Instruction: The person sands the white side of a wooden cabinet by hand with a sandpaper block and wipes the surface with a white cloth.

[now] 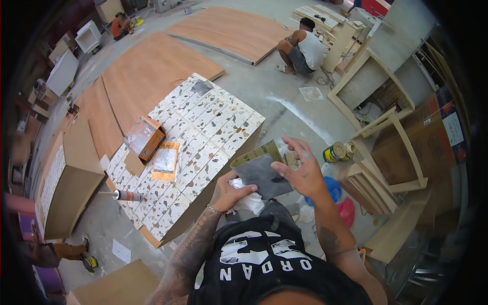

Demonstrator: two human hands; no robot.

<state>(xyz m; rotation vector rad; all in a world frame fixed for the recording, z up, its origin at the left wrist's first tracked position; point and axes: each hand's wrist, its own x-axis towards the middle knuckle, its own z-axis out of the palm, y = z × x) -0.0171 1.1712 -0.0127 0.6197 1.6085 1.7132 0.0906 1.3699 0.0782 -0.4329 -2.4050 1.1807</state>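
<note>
In front of my chest is a dark grey sheet of sandpaper [262, 175], its upper part folded over so the olive printed backing shows. My left hand [231, 194] grips its lower left side, together with a crumpled white cloth [249, 199]. Against the sheet's right side, the thumb of my right hand [305, 172] touches the grey face while the fingers stretch upward, apart. Just beyond lies a terrazzo-patterned panelled surface [203, 129]. On it are an orange box [145, 136], an orange-edged packet [165, 161], a sealant cartridge [127, 195] and a grey sandpaper piece [202, 87].
Two small cans [335, 152] stand to the right, near blue and red plastic bags [330, 190]. Wooden frames [386, 91] lean farther right. A person in a white top [307, 48] squats beyond; another crouches far left. Large wooden panels [157, 66] cover the floor behind.
</note>
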